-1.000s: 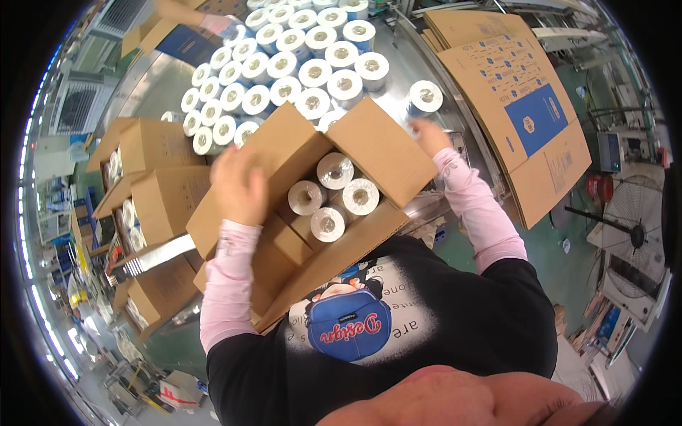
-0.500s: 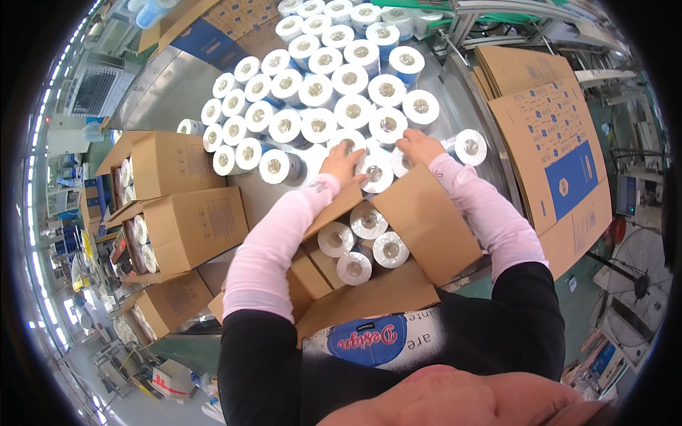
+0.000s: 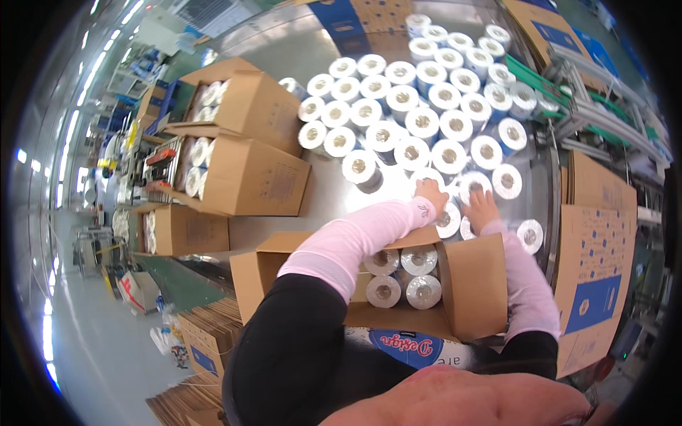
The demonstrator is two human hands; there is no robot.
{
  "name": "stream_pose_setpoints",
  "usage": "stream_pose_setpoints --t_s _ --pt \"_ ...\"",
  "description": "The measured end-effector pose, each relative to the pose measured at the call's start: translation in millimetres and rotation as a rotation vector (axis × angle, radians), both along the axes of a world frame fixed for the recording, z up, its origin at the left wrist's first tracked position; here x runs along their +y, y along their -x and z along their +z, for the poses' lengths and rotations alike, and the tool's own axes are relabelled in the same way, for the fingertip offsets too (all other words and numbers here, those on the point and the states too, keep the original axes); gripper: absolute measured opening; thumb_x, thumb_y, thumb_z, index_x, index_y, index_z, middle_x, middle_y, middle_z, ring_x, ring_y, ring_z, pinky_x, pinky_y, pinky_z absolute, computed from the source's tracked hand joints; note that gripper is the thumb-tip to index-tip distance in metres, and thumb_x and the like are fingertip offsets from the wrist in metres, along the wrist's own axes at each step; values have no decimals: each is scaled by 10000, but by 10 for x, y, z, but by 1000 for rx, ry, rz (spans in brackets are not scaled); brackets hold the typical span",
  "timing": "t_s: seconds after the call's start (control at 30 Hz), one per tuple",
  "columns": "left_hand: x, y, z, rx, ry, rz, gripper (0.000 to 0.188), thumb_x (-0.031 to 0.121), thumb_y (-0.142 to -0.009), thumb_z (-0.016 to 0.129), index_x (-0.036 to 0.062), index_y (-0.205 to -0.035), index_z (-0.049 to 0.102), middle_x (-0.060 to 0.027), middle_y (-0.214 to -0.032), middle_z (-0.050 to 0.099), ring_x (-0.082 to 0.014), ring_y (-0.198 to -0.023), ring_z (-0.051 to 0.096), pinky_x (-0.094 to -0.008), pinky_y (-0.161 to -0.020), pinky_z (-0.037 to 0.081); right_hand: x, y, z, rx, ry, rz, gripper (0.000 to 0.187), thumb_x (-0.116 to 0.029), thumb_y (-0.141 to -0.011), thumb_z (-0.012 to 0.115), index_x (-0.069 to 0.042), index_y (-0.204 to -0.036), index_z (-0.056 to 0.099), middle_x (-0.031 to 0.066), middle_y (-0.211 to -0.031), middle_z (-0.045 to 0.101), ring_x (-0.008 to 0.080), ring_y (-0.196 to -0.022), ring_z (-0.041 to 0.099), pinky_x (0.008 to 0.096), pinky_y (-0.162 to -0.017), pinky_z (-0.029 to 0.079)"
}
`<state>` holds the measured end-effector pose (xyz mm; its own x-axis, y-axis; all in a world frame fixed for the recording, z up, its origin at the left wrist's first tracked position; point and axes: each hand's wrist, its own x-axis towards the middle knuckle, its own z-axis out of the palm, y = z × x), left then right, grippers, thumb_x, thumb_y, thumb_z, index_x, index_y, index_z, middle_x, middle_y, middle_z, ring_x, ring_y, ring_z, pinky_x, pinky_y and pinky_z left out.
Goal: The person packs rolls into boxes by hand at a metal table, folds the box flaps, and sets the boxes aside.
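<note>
Many white paper rolls [image 3: 412,153] with blue-printed wrappers stand on end, cores up, across a shiny metal table [image 3: 332,190]. My left hand [image 3: 430,192] has its fingers bent over the near edge of one roll [image 3: 427,175]. To its right, my right hand [image 3: 483,209] grips the top of another roll [image 3: 473,183] with its fingers. Between and below the hands stands another roll [image 3: 447,221]. Close to my body, under my forearms, an open cardboard box [image 3: 474,287] holds several rolls [image 3: 403,278] in clear film.
Open cartons [image 3: 263,174] filled with rolls line the table's left side. At right lie flat printed cardboard sheets [image 3: 597,263], beside a metal frame with green guides [image 3: 568,99]. Stacked folded cardboard [image 3: 213,334] stands on the floor at lower left.
The view has turned left, so the rolls and boxes appear further right. My right hand has come over a roll's top; my left hand stays at its roll.
</note>
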<state>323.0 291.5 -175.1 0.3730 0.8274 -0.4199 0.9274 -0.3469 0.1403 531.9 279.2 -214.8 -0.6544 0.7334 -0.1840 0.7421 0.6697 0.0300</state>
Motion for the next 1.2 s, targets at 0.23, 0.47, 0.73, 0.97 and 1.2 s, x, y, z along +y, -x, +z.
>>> stream_pose_setpoints --t_s 0.23,0.47,0.73,0.97,1.2 --pt "26 415 523 34 165 214 543 469 -655 732 125 -1073 706 -195 -1144 647 -299 -1083 624 -375 -919 507 -987 123 510 82 -135 -251 199 -226 -792 620 -82 -920 669 144 -923 600 306 -891 576 490 -796 445" --pt "217 1418 910 -1031 130 717 340 292 -699 767 54 -918 664 -81 -880 697 -176 -760 665 -301 -679 539 -955 -741 417 623 131 -784 199 -207 -834 612 -66 -964 668 123 -948 637 256 -897 605 431 -795 474" --pt "-1012 2768 2233 -1849 512 549 439 227 -935 600 46 -1324 512 -82 -1237 615 -195 -1109 614 -357 -950 504 -711 -304 2492 1840 902 -403 200 -186 -883 603 -49 -1014 667 99 -978 678 198 -904 637 363 -795 506" --pt "-2856 3248 2906 -1013 172 277 326 186 -702 757 60 -977 635 -90 -1010 614 -239 -966 594 -342 -849 487 -1202 1978 2022 537 1239 371 253 -107 -845 612 -59 -1087 664 69 -998 708 191 -942 663 340 -832 527" --pt "-3290 2820 2692 -13 -142 -46 389 160 -587 758 90 -962 683 -167 -1004 562 -348 -1025 532 -406 -878 465 -2263 3284 1339 79 253 549 381 -256 -800 614 -115 -1150 665 209 -1196 574 366 -1180 500 487 -986 351"
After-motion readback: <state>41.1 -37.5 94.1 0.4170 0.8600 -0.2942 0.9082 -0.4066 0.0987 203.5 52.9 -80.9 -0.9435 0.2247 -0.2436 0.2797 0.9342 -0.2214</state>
